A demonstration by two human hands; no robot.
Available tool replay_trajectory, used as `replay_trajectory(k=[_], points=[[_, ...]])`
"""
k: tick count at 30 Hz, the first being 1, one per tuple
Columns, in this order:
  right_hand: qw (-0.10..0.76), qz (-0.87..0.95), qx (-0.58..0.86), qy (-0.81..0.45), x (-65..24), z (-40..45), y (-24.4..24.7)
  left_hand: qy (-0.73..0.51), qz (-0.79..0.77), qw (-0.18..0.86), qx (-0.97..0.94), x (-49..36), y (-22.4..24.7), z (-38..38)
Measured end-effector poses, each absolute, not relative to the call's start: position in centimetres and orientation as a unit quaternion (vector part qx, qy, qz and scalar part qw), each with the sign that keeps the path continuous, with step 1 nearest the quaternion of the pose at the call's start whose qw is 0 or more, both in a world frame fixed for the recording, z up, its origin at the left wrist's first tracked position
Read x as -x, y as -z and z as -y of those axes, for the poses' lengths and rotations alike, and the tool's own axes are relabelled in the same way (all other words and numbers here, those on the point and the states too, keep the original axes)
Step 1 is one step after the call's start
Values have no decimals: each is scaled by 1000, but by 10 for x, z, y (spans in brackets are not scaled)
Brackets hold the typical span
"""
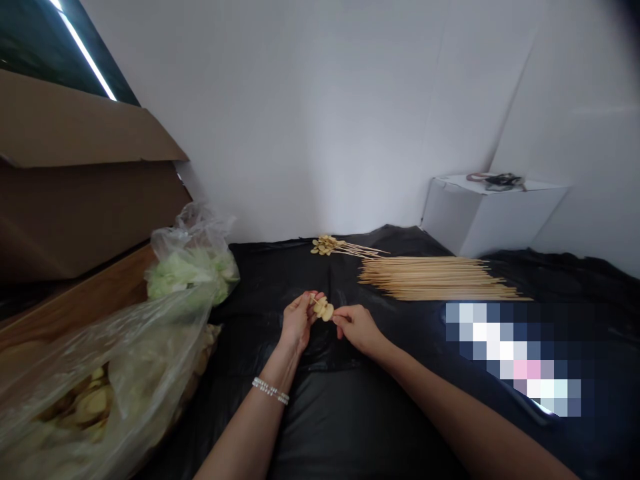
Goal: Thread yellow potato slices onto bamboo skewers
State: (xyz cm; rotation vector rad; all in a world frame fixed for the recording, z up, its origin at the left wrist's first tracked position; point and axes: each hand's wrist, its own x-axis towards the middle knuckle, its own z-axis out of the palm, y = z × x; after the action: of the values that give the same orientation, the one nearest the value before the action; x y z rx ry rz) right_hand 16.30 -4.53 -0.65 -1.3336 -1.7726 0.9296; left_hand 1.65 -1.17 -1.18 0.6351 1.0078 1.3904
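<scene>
While I watched through the head camera, a cluster of pale slices, probably potato (pixel 324 309), sat threaded on a thin wooden skewer (pixel 314 299), raised between both hands above the black-covered desk (pixel 345 407). I had the left hand (pixel 299 321) closed loosely, its fingers gathered around the skewer just beside the slices. On the other side, the right hand (pixel 359 327) had thumb and forefinger pinched at the edge of the outermost slice; whether they also gripped the skewer's end, I could not tell.

I judged the step in hand to be seating or straightening slices along the stick. The next move, to my mind, called for a firm left grip and a gentle right push, since thin slices could split.

Beyond the hands, near the wall (pixel 325 133), lay a small pile of loaded skewers (pixel 327 245), their bare ends pointing right toward a broad stack of bare skewers (pixel 430 279). To my left, a clear plastic bag (pixel 155 363) held more slices, and behind it stood a bag of pale green vegetables (pixel 193 270). Farther out were a cardboard box (pixel 85 213) and, to the right, a white box (pixel 463 213).
</scene>
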Motion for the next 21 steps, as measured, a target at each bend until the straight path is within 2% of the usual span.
replay_trajectory(k=[21], points=[[374, 688, 510, -356, -162, 43, 7, -584, -414, 636, -289, -23, 5, 16]])
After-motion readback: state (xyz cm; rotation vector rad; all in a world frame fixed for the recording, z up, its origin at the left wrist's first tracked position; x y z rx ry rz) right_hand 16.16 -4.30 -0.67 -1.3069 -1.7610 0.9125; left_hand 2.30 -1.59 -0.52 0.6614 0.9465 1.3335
